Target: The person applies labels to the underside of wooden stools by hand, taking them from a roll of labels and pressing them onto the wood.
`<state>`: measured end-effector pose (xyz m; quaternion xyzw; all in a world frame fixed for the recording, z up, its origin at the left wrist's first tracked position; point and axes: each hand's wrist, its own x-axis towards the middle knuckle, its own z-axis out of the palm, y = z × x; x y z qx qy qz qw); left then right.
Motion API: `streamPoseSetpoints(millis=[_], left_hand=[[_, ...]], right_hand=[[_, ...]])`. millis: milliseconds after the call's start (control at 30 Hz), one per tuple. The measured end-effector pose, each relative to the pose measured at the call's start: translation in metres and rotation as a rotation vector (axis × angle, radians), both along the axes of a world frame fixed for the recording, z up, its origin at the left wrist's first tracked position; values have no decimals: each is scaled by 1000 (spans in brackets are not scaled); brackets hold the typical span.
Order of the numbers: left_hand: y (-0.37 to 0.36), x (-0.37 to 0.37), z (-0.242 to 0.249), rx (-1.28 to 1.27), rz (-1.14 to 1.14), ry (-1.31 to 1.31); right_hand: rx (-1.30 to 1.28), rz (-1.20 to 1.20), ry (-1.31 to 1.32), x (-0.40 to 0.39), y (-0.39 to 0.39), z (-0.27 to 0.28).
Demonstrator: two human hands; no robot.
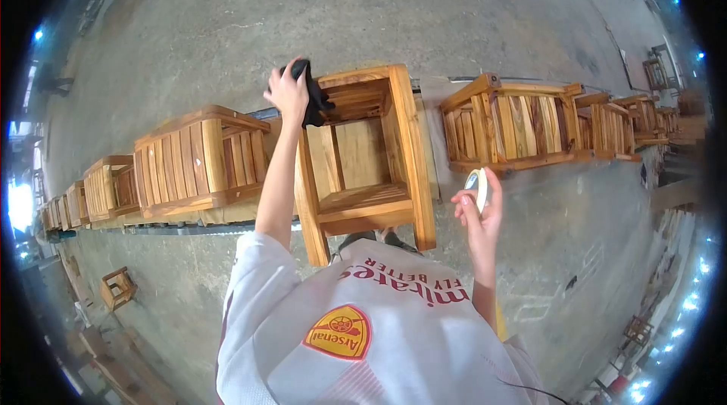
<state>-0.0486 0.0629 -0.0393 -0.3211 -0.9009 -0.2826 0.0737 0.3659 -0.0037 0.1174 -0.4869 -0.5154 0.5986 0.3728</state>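
Note:
My left hand point(288, 96) is closed on a black cloth point(316, 102). It presses the cloth against the far left corner of a wooden chair frame point(405, 144) that stands right in front of me. Part of the cloth hangs down inside that corner. To the right of the frame, my right hand point(483, 219) is raised and apart from the wood. Its fingers grip a roll of tape point(479, 191), pale and ring-shaped, held on edge between thumb and fingers.
Slatted wooden chairs point(178, 163) line up to my left, and more slatted chairs point(526, 125) stretch away to my right. A small wooden stool point(117, 288) stands on the concrete floor point(204, 11) at lower left. Planks point(113, 367) lie near the lower left edge.

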Motion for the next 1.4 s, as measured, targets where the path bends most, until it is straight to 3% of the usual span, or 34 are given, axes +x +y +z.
streamPoseSetpoints(millis=[167,233,300,367,500,633,700,833,900,967,1033,1100,1167,1233,1300,1400], left_hand=[[93,41,-14,-43,-646,-202],[124,89,-9,-65,-740,-243],[128,129,4,-183,-924,-123],[100,164,6,-239,-1033,95],[0,232,10,-129,-1296,24],[-87,294,32,-231,-1464,-87],[-122,303,30,-224,-1406,-144],[-213,302,21,-197,-1316,-726],[-245,269,44,-66,-1033,-973],[-267,224,87,162,-760,-931],[-289,192,123,181,-430,-684],[-300,180,109,137,-133,-544],[-292,194,80,-72,-1,-386],[-293,209,22,-133,-21,-233],[-276,201,25,-145,-29,-149],[-247,179,12,33,56,-178]], right_hand=[[-59,-128,13,5,-10,0],[-26,-153,-8,3,-12,8],[15,-156,-49,5,-16,20],[71,-165,-49,16,-17,23],[52,-271,-24,27,-17,11],[42,-312,38,14,-7,5],[71,-267,69,8,-4,0],[129,-98,106,-4,10,-17],[97,-82,104,-15,13,-20],[48,-55,77,-27,13,-25],[-15,8,87,-33,13,-31],[-24,53,92,-40,8,-31],[-51,90,132,-40,2,-30],[-19,110,73,-31,-1,-25],[12,125,9,-18,-5,-23],[41,138,-70,11,-11,-21]])
